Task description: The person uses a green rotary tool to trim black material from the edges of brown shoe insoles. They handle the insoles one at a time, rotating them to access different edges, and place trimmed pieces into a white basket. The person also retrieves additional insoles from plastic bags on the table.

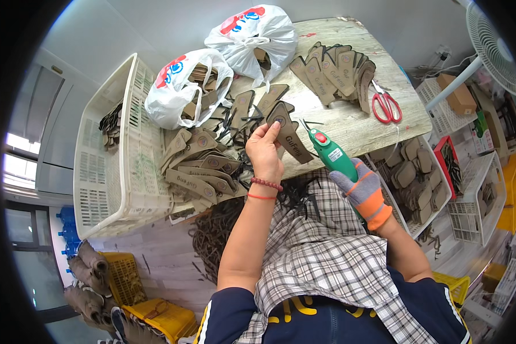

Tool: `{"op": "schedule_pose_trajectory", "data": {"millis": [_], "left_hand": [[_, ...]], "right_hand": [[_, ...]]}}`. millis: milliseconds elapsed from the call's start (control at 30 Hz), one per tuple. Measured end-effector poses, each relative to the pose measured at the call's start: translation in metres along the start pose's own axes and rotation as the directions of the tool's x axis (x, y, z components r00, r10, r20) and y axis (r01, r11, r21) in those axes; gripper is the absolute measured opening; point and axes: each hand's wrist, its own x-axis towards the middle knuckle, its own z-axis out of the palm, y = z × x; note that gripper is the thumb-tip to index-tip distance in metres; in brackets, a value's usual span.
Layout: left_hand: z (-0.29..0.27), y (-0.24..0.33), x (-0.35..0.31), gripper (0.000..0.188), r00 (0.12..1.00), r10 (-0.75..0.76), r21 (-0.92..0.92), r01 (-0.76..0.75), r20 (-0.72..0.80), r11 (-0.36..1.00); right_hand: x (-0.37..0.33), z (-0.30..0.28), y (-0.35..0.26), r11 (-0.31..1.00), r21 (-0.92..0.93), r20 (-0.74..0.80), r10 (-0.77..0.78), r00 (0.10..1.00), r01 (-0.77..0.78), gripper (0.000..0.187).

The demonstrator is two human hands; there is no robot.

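My bare left hand [265, 150] pinches a brown shoe-upper piece [293, 142] with dark lettering near its top, tilted above the near edge of the table. Just right of it, my right hand [363, 194], in a grey and orange glove, grips a green handheld power tool [331, 153] with a red button. The tool's thin tip is close to the piece; I cannot tell whether they touch. Left of my left hand lies a heap of similar brown pieces [203, 172]. Dark strips [235, 123] are scattered among pieces beyond that hand.
Red-handled scissors [387, 108] lie at the right beside a fanned stack of pieces [339, 73]. Two white plastic bags [249, 43] stand at the back. A white crate [106, 178] borders the left side; a crate of pieces [410, 172] sits below right. A fan [496, 49] stands far right.
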Motion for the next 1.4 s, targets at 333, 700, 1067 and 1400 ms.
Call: {"op": "schedule_pose_trajectory", "data": {"millis": [333,700,1067,1400], "left_hand": [[0.019,-0.003,-0.020,0.012,0.993,-0.098,-0.195,0.085,-0.060,0.977],[0.022,-0.014,-0.035,0.009,0.986,-0.159,-0.168,0.150,-0.042,0.974],[0.016,-0.012,-0.050,0.006,0.991,-0.120,-0.074,0.124,0.059,0.990],[0.009,0.004,-0.041,0.005,0.995,0.001,-0.028,0.001,0.102,1.000]], "right_hand": [[-0.003,0.005,-0.011,0.996,0.074,0.059,0.044,0.997,-0.049,0.053],[0.000,0.005,-0.015,0.992,0.111,0.043,0.054,0.998,-0.059,0.051],[0.000,-0.003,-0.022,0.996,0.083,0.024,0.024,0.999,-0.026,0.050],[-0.003,-0.015,-0.014,0.997,0.040,0.032,-0.068,0.997,0.067,0.050]]}}
